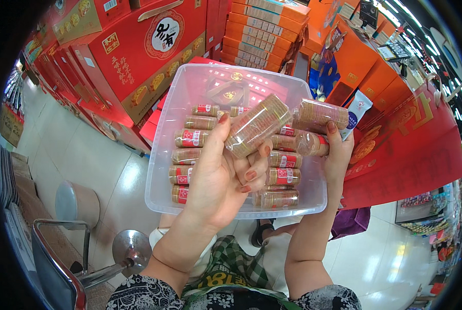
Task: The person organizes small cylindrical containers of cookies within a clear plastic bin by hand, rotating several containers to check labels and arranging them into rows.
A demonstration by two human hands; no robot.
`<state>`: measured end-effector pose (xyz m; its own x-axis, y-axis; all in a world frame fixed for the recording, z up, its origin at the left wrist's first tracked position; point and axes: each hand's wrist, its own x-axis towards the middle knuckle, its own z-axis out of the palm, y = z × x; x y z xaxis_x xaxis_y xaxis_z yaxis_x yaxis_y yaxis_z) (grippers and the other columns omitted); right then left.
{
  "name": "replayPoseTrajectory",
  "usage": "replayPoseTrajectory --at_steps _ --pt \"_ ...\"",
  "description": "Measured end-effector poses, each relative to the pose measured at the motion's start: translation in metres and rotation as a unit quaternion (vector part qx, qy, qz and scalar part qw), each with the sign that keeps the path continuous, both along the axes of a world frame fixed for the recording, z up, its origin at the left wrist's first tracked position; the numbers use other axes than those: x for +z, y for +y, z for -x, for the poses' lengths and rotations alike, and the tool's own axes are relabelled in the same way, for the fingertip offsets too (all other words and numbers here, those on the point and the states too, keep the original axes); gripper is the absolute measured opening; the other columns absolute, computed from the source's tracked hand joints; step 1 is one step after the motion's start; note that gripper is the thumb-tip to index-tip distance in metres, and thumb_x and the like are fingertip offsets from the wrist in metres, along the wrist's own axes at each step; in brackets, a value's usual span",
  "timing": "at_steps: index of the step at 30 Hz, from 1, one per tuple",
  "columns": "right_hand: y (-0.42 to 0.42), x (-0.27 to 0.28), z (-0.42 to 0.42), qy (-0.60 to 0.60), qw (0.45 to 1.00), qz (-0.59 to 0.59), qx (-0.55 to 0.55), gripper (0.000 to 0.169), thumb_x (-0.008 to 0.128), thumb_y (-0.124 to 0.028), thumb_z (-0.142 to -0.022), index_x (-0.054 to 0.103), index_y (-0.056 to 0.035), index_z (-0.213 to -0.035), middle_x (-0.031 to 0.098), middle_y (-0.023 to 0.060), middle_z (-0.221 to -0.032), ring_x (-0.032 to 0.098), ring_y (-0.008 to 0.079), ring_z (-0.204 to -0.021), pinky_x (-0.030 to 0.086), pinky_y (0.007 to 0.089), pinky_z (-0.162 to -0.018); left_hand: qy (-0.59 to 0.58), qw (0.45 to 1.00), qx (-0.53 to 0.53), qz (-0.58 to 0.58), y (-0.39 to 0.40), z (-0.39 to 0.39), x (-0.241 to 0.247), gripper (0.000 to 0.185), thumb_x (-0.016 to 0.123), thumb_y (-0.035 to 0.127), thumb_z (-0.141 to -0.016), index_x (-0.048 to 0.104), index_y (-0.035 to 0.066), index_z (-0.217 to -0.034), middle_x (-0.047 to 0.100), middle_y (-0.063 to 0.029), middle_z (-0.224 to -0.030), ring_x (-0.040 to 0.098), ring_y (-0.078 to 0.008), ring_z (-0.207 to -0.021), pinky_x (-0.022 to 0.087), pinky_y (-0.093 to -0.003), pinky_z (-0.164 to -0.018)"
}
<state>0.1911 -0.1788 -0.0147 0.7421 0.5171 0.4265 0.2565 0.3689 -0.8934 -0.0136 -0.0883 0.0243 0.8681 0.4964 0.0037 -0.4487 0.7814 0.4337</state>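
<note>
My left hand (223,178) grips a clear-wrapped roll of round thin biscuits (258,124) above a translucent plastic tub (236,212). At the tub's right side, my right hand (337,149) holds a wrapped roll (321,113) between thumb and fingers. A shorter roll with a red label (312,143) lies just under it, against that hand. A small white and purple packet (357,113) sticks out behind the right hand's fingers; whether it is held too, I cannot tell. Inside the tub, similar rolls (192,138) lie in two columns, many with red labels.
Red gift boxes (137,58) stand behind and left of the tub, orange boxes (260,31) behind it. A large red bag (409,155) is at the right. Left are a chrome-framed chair (60,263) and a round stool (77,203) on the tiled floor.
</note>
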Motion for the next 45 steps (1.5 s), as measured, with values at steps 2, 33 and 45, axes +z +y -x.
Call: replayPoseTrajectory --at_steps 2,33,45 --pt "0.001 0.002 0.002 0.001 1.0 -0.002 0.007 0.027 0.064 -0.016 -0.084 0.054 -0.0003 -0.104 0.06 0.0035 -0.094 0.054 0.0092 -0.082 0.044 0.0244 -0.075 0.028 0.999 0.015 -0.005 -0.001 0.0 0.002 0.039 0.03 0.039 -0.096 0.051 0.009 -0.11 0.045 -0.0044 -0.078 0.034 -0.0083 -0.055 0.025 -0.0194 -0.043" --pt "0.0 0.0 0.001 0.004 1.0 -0.004 0.019 0.026 0.063 -0.013 -0.083 0.054 -0.0001 -0.105 0.061 0.0036 -0.095 0.056 0.0101 -0.084 0.044 0.025 -0.077 0.103 0.828 0.293 -0.467 -0.011 -0.009 -0.01 0.041 0.051 -0.022 -0.064 0.057 -0.001 -0.099 0.049 -0.0076 -0.104 0.053 -0.0164 -0.101 0.044 -0.0265 -0.088" --pt "-0.001 0.003 0.004 0.005 1.0 -0.004 0.016 0.028 0.064 -0.013 -0.083 0.054 -0.0006 -0.106 0.06 0.0032 -0.094 0.055 0.0094 -0.083 0.044 0.0246 -0.076 0.06 0.878 0.283 -0.381 -0.012 -0.009 -0.016 0.041 0.044 -0.024 -0.063 0.051 0.001 -0.095 0.049 -0.009 -0.108 0.05 -0.0148 -0.103 0.04 -0.0264 -0.091"
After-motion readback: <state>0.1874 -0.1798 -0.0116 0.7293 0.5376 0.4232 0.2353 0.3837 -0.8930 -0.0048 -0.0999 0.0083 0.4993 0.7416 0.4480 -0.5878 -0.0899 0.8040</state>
